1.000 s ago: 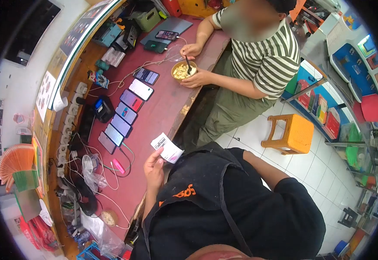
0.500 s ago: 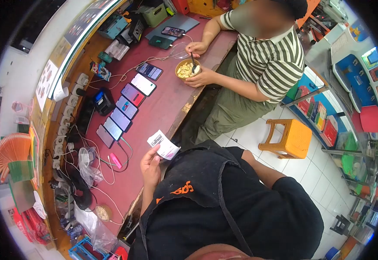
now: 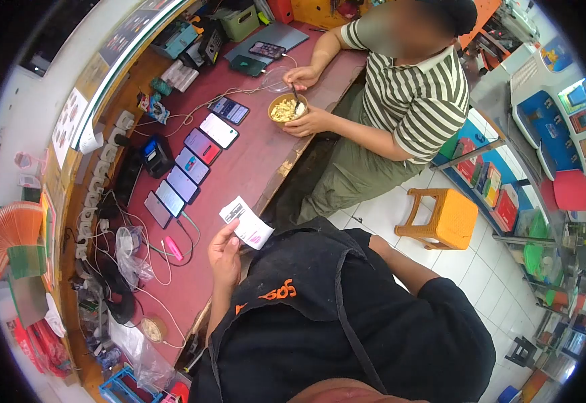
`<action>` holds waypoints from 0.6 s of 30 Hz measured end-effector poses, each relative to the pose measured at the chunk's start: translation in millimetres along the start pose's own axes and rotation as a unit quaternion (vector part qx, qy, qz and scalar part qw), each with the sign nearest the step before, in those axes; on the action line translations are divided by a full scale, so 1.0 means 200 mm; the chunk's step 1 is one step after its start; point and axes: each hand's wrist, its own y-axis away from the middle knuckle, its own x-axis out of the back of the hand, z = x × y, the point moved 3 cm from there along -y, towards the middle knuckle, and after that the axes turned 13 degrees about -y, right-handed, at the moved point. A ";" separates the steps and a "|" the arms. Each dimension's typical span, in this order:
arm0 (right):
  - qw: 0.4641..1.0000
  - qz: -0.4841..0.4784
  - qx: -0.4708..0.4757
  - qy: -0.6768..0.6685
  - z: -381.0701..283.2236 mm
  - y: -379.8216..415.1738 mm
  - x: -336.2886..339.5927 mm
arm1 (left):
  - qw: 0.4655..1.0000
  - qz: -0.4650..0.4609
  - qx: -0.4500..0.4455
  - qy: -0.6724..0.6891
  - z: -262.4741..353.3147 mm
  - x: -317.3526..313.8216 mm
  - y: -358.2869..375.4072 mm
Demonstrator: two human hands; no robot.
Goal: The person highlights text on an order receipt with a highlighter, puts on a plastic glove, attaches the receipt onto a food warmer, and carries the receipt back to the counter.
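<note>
My left hand (image 3: 224, 256) pinches a small white paper slip (image 3: 246, 223) with dark print and a pink mark between thumb and fingers. It is held near the table's front edge, just above my black apron (image 3: 306, 279). My right forearm (image 3: 404, 263) reaches forward on the other side of my body, but its hand is hidden. Beyond the slip, several phones lie in a slanting row on the red table (image 3: 239, 158); the closest is a grey phone (image 3: 158, 209), beside a phone with a lit screen (image 3: 170, 199). A pink marker-like object (image 3: 174, 248) lies near them.
Across from me a seated person (image 3: 407, 101) in a striped shirt holds a bowl of food (image 3: 283, 109) and a spoon. A yellow stool (image 3: 441, 218) stands on the tiled floor. Cables, a black card-terminal-like device (image 3: 155, 154) and plastic bags (image 3: 132, 255) crowd the table's left side.
My left hand and the paper slip have shifted slightly left and up, and the slip shows flatter to me. The whole view has moved a little. The seated person still holds the bowl.
</note>
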 end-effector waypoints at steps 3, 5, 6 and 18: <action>0.997 -0.005 -0.081 0.006 0.03 0.00 -0.02 | 1.000 0.006 0.000 0.003 0.01 -0.01 -0.01; 0.991 -0.014 -0.135 0.011 0.00 0.03 0.03 | 1.000 0.007 0.004 0.004 0.01 -0.02 -0.01; 0.988 -0.018 -0.156 0.011 -0.02 0.03 0.04 | 1.000 0.003 0.005 0.007 0.00 -0.02 -0.01; 0.982 -0.036 -0.184 0.031 0.06 0.04 0.02 | 0.999 -0.003 0.000 0.035 -0.03 -0.02 0.00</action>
